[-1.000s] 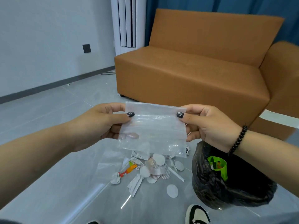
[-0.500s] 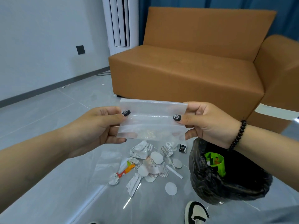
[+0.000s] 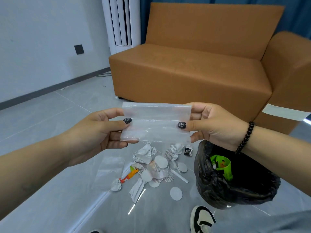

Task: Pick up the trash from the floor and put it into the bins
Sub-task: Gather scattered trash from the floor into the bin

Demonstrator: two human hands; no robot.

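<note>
A clear plastic bag (image 3: 155, 121), folded into a flat band, is stretched between both hands at chest height. My left hand (image 3: 99, 132) pinches its left edge and my right hand (image 3: 213, 126) pinches its right edge. Below it a pile of trash (image 3: 156, 167) lies on the grey floor: white paper discs, crumpled white wrappers, an orange wrapper (image 3: 129, 176) and a small black sachet (image 3: 188, 150). Another clear bag (image 3: 109, 172) lies flat to the pile's left. A bin lined with a black bag (image 3: 235, 184) stands at the right, with a green wrapper (image 3: 222, 165) inside.
An orange sofa (image 3: 193, 64) fills the space behind the trash and bin. A white standing unit (image 3: 121, 22) is in the back corner beside a grey wall. My black-and-white shoe (image 3: 201, 219) is on the floor just in front of the bin.
The bag has been folded over on itself from a full sheet into a shorter band. Both hands keep their pinch at its edges and sit slightly higher.
</note>
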